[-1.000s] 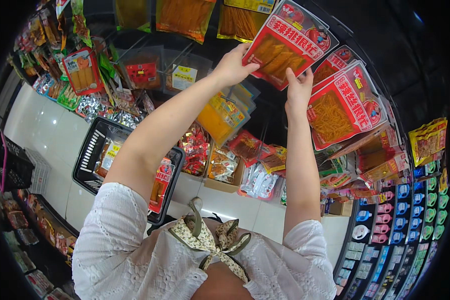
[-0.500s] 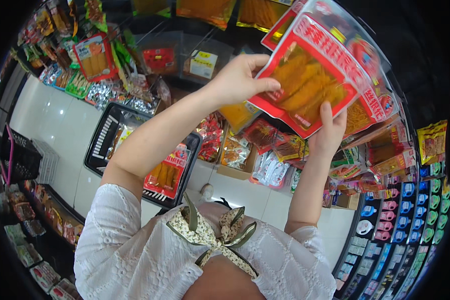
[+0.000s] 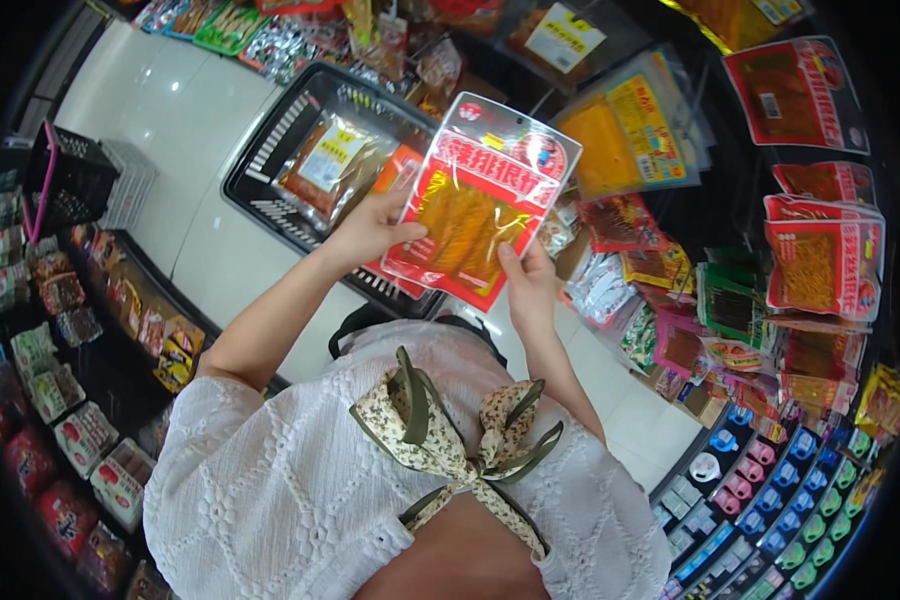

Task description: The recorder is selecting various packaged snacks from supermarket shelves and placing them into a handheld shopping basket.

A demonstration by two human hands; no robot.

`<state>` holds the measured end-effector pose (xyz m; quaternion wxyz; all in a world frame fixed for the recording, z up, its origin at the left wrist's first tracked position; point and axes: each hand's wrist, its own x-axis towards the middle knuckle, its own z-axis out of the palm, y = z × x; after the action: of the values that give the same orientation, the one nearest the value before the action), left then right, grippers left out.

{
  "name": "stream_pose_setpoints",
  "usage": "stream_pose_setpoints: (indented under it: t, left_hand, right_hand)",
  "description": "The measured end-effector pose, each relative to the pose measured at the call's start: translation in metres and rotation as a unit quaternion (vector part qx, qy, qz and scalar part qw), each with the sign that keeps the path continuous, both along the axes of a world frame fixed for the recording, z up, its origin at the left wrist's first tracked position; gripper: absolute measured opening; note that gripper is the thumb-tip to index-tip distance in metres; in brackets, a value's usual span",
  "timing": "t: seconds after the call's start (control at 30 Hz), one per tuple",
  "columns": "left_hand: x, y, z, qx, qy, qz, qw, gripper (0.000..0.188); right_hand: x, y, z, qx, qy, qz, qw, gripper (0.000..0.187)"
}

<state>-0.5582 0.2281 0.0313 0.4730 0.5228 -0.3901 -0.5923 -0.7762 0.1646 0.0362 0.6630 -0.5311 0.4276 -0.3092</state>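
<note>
as the left hand (image 3: 368, 232) pinched the left edge of the red snack packet (image 3: 470, 222) and the right hand (image 3: 531, 287) its lower right edge, both thumbs lay on the front, closed to its thickness; the fingers behind were mostly hidden. it blocked part of the black basket (image 3: 270, 140). up top, an orange packet (image 3: 738, 20) was cut off.

bold characters across red snack packet (image 3: 470, 232); smaller print on pale label (image 3: 332, 157) inside black basket (image 3: 267, 145)

I could pass over the left edge of the black shopping basket (image 3: 315, 90); the red-bordered snack packet (image 3: 470, 225) blocks its right edge.
</note>
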Motion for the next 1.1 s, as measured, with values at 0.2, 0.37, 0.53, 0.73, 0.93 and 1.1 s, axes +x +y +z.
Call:
stream_pose_setpoints:
  t: [0.2, 0.37, 0.53, 0.73, 0.93, 1.1]
  left_hand:
    - [0.026, 0.042, -0.068, 0.105, -0.054, 0.061, 0.991, 0.032]
    - [0.019, 0.046, -0.124, 0.113, -0.362, -0.032, 0.925, 0.081]
    - [0.002, 0.047, -0.127, 0.175, -0.530, -0.203, 0.804, 0.073]
    - [0.000, 0.034, -0.131, 0.127, -0.674, -0.212, 0.696, 0.061]
    - [-0.018, 0.004, -0.086, 0.079, -0.668, -0.213, 0.709, 0.073]
    - [-0.072, -0.079, -0.004, -0.140, -0.556, -0.133, 0.809, 0.070]
  right_hand:
    - [0.033, 0.027, -0.054, 0.040, -0.007, 0.051, 0.998, 0.049]
    - [0.040, 0.048, -0.114, -0.008, 0.194, 0.144, 0.970, 0.069]
    - [0.060, 0.060, -0.103, -0.103, 0.397, 0.302, 0.861, 0.067]
    - [0.040, 0.051, -0.112, -0.105, 0.269, 0.369, 0.883, 0.048]
    - [0.000, 0.004, -0.053, 0.029, 0.180, 0.311, 0.933, 0.048]
    - [-0.099, -0.083, 0.029, -0.181, -0.018, -0.081, 0.980, 0.049]
